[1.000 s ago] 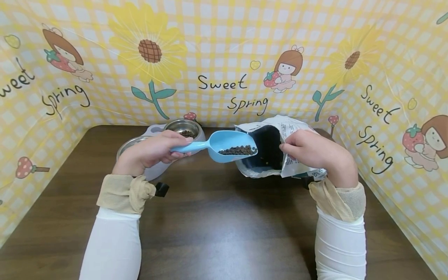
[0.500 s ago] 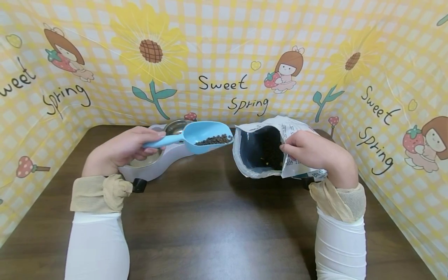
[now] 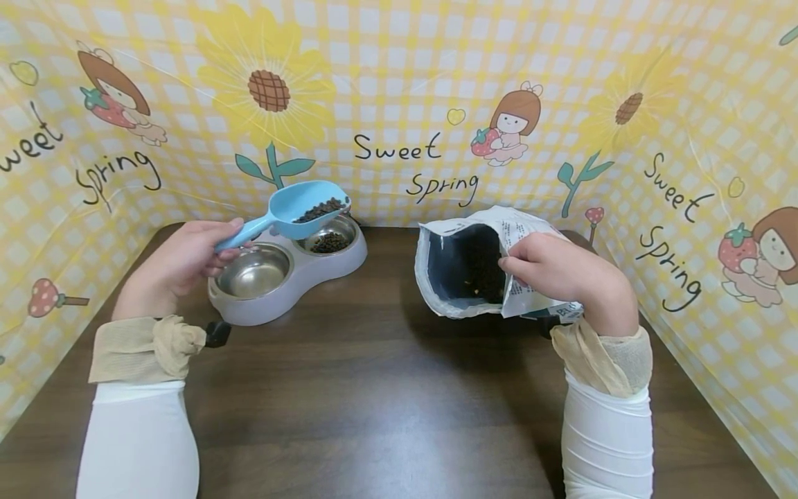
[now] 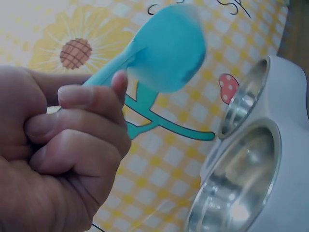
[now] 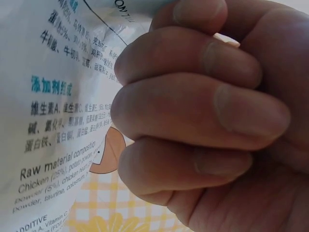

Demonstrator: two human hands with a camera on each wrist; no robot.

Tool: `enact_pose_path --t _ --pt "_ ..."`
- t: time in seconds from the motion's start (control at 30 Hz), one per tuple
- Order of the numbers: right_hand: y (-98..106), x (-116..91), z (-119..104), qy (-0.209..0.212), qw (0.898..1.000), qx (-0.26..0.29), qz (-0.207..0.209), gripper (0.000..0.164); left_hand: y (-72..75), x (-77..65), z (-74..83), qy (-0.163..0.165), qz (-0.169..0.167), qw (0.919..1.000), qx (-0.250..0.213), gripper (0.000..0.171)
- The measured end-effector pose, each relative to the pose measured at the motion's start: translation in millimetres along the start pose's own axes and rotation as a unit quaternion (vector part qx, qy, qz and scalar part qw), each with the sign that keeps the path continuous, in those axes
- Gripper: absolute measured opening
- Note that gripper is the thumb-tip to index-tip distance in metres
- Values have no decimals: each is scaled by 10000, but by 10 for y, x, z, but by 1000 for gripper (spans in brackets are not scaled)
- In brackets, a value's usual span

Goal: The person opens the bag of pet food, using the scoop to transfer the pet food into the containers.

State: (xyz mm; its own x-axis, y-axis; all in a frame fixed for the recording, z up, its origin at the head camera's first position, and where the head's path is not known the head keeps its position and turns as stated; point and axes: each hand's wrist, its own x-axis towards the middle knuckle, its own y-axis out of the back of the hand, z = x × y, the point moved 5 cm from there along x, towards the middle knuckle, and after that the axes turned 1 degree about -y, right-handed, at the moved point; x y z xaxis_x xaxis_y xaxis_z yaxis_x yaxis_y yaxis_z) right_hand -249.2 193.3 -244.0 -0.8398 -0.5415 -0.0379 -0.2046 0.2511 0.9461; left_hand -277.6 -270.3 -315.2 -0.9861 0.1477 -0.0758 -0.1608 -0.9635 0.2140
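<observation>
My left hand grips the handle of a light blue scoop, its fingers curled round it in the left wrist view. Dark brown kibble lies in the scoop, which hangs above the far bowl of a pale double pet bowl. That far steel bowl has some kibble in it; the near steel bowl shows bare metal. My right hand pinches the edge of a white pet food bag, whose mouth gapes toward the left. Dark contents show inside the bag. Printed text covers its side in the right wrist view.
The brown wooden table carries the bowl stand at back left and the bag at back right. A yellow checked cloth with flowers and lettering hangs behind and along both sides, close to the table's far edge.
My left hand has carried the loaded scoop leftward from the bag's mouth to over the far bowl, uncovering the near bowl. The right hand and bag have stayed in place.
</observation>
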Motion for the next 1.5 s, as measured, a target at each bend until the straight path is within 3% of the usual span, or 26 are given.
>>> enact_pose_path --t 0.17,0.4,0.73,1.0,1.5 --pt "-4 6 9 6 10000 -40 -12 50 34 48 -67 53 241 9997 59 40" --pt "-5 9 11 33 10000 -38 13 50 -30 115 -109 55 531 9953 805 45" --pt "-6 10 7 15 9999 -10 118 50 -115 119 -109 87 871 9804 1764 55" --pt "-11 3 17 -54 9999 22 96 49 -162 147 -122 71 998 9731 2074 60" --pt "-3 20 13 -70 10000 19 -42 49 -241 139 -63 130 1149 9488 2939 72"
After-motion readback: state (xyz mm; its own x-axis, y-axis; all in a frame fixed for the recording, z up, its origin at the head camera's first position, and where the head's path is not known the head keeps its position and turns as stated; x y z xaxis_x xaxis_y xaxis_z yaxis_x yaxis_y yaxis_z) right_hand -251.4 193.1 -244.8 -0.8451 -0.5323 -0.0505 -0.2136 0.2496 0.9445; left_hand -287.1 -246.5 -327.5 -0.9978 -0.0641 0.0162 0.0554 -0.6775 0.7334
